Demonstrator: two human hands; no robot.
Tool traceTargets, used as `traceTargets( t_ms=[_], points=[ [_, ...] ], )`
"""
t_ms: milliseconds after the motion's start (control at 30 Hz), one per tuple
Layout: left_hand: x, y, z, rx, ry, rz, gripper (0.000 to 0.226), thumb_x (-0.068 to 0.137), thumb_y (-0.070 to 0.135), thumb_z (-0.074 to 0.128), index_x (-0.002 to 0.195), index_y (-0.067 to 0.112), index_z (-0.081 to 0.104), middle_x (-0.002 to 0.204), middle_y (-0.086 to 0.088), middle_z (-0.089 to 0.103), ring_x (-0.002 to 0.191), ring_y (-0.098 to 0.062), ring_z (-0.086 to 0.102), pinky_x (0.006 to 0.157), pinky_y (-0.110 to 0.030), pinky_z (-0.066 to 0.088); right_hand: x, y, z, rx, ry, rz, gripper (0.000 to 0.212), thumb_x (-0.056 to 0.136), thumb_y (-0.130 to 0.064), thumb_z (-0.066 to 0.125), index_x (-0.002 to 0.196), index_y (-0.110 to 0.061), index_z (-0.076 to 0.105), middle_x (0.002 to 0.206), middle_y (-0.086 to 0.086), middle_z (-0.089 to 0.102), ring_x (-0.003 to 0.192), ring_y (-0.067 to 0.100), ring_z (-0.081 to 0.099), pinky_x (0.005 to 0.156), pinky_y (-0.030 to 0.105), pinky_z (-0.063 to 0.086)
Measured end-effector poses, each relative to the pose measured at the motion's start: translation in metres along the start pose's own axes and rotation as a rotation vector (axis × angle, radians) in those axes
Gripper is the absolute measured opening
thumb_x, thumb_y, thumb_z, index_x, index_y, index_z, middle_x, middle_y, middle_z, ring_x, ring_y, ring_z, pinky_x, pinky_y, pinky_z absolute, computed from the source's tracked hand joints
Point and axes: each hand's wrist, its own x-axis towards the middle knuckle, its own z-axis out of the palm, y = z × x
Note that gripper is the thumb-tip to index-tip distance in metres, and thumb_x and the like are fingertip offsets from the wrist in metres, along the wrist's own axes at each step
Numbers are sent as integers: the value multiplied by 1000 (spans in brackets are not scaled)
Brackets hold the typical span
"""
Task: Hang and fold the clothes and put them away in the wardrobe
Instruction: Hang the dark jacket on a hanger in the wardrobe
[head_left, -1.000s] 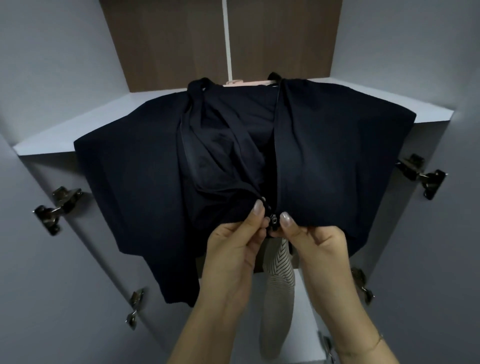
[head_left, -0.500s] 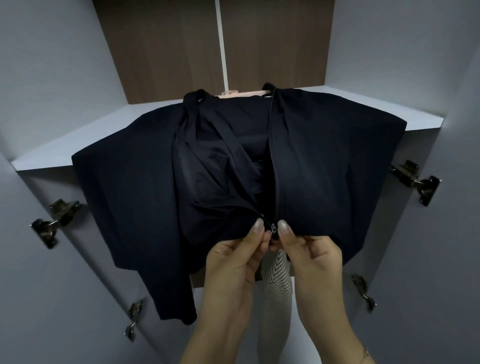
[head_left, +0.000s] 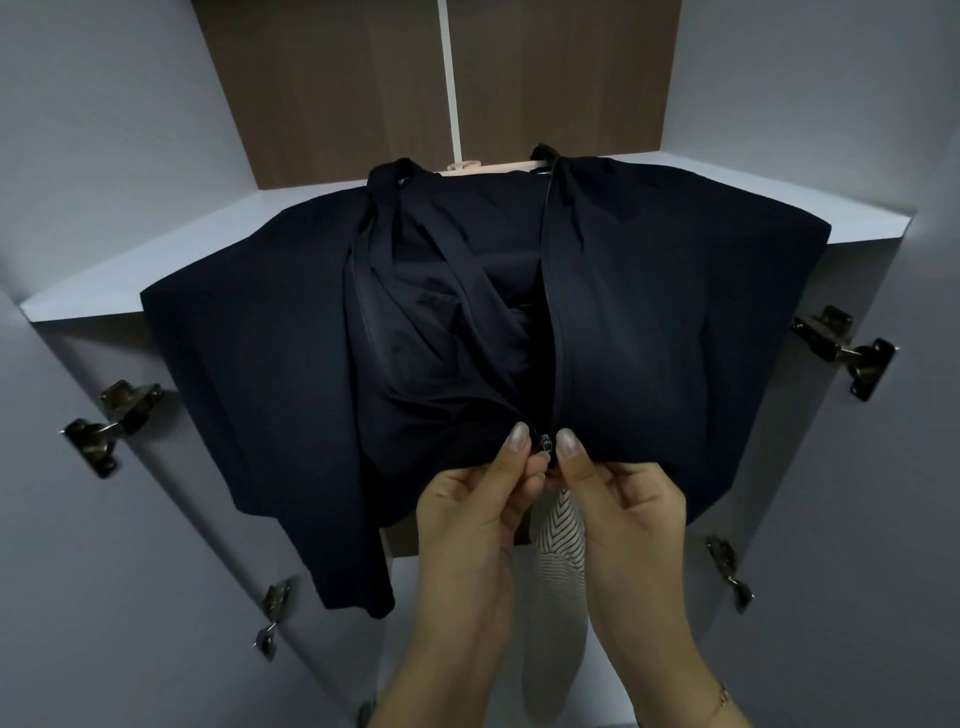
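Note:
A dark navy jacket (head_left: 675, 322) hangs on a pale hanger (head_left: 493, 167) inside the wardrobe, its front open down to the hem. My left hand (head_left: 467, 519) pinches the left front edge at the bottom of the zip. My right hand (head_left: 623, 509) pinches the right front edge beside it. The small metal zip slider (head_left: 545, 446) sits between my two thumbs. The jacket's lining and folds show in the open front.
A white shelf (head_left: 156, 280) runs behind the jacket, with a brown back panel (head_left: 337, 88) above. Both wardrobe doors stand open with metal hinges (head_left: 111, 423) (head_left: 844, 351). A striped light garment (head_left: 558, 561) hangs below the jacket.
My view has tilted slightly down, so the jacket sits lower in frame. Both hands stay at the zip's bottom end, pinching the two front edges.

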Motion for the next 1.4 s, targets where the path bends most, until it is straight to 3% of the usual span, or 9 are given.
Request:
traceTargets(
  t_ms=[300, 467, 667, 867, 933, 1033, 1100, 1200, 1400],
  points=[
    [-4, -9, 1, 120, 38, 205, 13, 75, 25, 76, 68, 14, 75, 67, -4, 69, 65, -10, 66, 63, -19, 53, -3, 2, 3, -36, 49, -71, 16, 80, -20, 71, 77, -4, 68, 69, 7, 72, 65, 15, 70, 62, 20, 55],
    [-5, -10, -1, 161, 3, 163, 36, 80, 19, 73, 47, 21, 57, 48, 5, 47, 47, -3, 45, 51, -15, 44, -2, 1, 3, -49, 89, -14, 23, 73, -34, 75, 76, -11, 71, 72, 10, 72, 68, 23, 71, 68, 30, 59],
    [-4, -9, -8, 127, -34, 85, 39, 74, 18, 74, 53, 11, 42, 45, 3, 33, 41, -3, 33, 46, -13, 38, 0, 3, 3, -55, 102, 13, 23, 75, -34, 73, 77, -11, 72, 71, 8, 71, 67, 24, 67, 67, 34, 57],
    [3, 13, -24, 535, -260, 27, 24, 81, 32, 66, 69, 12, 68, 54, 6, 61, 43, -2, 44, 46, -13, 37, 4, 4, 1, 53, 102, 118, 18, 71, -28, 77, 74, -11, 72, 65, 7, 66, 62, 19, 59, 58, 25, 51],
    [3, 21, -38, 773, -336, 124, 24, 78, 42, 65, 79, 20, 75, 74, 4, 74, 50, -3, 56, 48, -17, 43, 7, 4, 0, 66, 86, 153, 18, 69, -26, 78, 73, -9, 73, 67, 9, 66, 65, 20, 62, 60, 27, 52],
    [7, 26, -54, 1051, -250, 662, 7, 84, 35, 72, 87, 29, 73, 84, 11, 69, 68, -9, 62, 61, -18, 50, 8, 3, 0, 113, 58, 211, 14, 64, -26, 80, 65, -13, 74, 71, 10, 69, 68, 18, 66, 63, 24, 54],
    [16, 25, -55, 1169, -295, 959, 22, 85, 24, 74, 106, 22, 69, 104, 12, 63, 92, -8, 61, 81, -13, 47, 7, 4, 2, 162, 22, 237, 11, 68, -22, 78, 59, -16, 74, 76, 12, 71, 73, 20, 69, 65, 21, 54],
    [29, 18, -51, 1187, -344, 979, 34, 85, 23, 73, 118, 15, 66, 117, 6, 58, 112, -10, 56, 97, -21, 45, 3, 7, 5, 215, 2, 277, 19, 74, -20, 75, 56, -19, 71, 79, 16, 71, 79, 24, 71, 69, 24, 56],
    [33, 9, -51, 966, -343, 923, 22, 89, 12, 67, 110, 10, 72, 110, 4, 68, 106, -4, 63, 92, -17, 48, 1, 7, 5, 167, 22, 246, 19, 78, -21, 72, 58, -18, 71, 76, 15, 70, 79, 24, 73, 71, 24, 57]
  ],
)
